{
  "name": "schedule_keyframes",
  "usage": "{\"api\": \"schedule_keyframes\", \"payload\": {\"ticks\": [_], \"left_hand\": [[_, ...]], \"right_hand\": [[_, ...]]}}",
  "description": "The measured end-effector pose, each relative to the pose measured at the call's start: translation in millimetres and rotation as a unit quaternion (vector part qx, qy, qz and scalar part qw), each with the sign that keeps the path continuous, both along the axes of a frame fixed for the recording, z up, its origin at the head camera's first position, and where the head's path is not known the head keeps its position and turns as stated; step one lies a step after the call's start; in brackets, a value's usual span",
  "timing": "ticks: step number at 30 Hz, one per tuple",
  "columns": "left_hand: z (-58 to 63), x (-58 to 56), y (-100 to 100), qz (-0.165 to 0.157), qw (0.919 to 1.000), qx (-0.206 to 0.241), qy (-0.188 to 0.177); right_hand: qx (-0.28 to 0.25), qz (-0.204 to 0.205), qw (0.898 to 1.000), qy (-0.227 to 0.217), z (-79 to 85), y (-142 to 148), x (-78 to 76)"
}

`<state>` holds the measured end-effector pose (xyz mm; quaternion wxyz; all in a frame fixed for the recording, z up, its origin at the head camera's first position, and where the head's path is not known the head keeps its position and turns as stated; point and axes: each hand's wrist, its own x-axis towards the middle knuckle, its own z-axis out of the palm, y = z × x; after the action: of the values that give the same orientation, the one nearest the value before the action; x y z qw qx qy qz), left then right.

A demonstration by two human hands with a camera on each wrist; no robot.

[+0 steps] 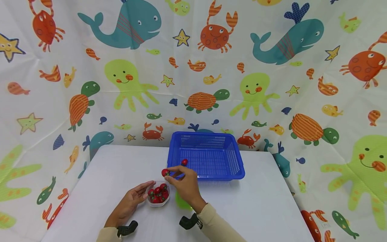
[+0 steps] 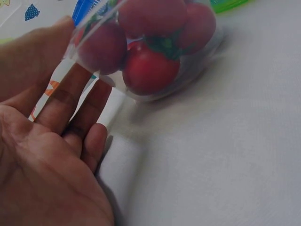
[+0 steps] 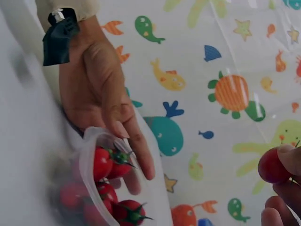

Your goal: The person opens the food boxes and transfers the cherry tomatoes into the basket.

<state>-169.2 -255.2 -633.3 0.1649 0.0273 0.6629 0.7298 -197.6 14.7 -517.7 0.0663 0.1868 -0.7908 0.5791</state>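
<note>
My right hand (image 1: 188, 186) pinches a red cherry tomato (image 1: 165, 172) between thumb and fingertips, above the far side of a small clear plastic container (image 1: 155, 204). The right wrist view shows that tomato (image 3: 272, 168) held at its right edge. Several cherry tomatoes (image 1: 157, 191) with green stems fill the container, which stands on the white table. My left hand (image 1: 128, 203) rests against the container's left side, fingers loosely extended. In the left wrist view, its thumb (image 2: 59, 40) lies at the rim and the palm faces up, holding nothing.
A blue slotted basket (image 1: 211, 164) stands behind the hands at the table's back, with one cherry tomato (image 1: 184, 162) in its left part. Partly hidden under my right hand lies a bright green round piece (image 1: 182, 202). A sea-animal cloth (image 1: 196, 75) hangs behind the table.
</note>
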Motion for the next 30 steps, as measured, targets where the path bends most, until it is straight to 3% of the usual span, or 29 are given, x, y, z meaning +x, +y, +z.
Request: {"api": "schedule_keyframes", "payload": {"ticks": [8,19,30], "left_hand": [[-0.2,0.5,-0.3,0.001,1.0,-0.002,-0.006],[-1.2,0.2,-1.5,0.003,0.9999,0.005,-0.008],[-0.2,2.3,-1.1,-0.005,1.0,0.006,0.002]], "right_hand": [[-0.013,-0.022,0.999,-0.042,9.7,12.8,-20.9],[-0.016,-0.054,0.998,-0.04,7.7,31.9,-49.6],[-0.028,-0.049,0.996,-0.073,1.5,46.8,-69.3]]}}
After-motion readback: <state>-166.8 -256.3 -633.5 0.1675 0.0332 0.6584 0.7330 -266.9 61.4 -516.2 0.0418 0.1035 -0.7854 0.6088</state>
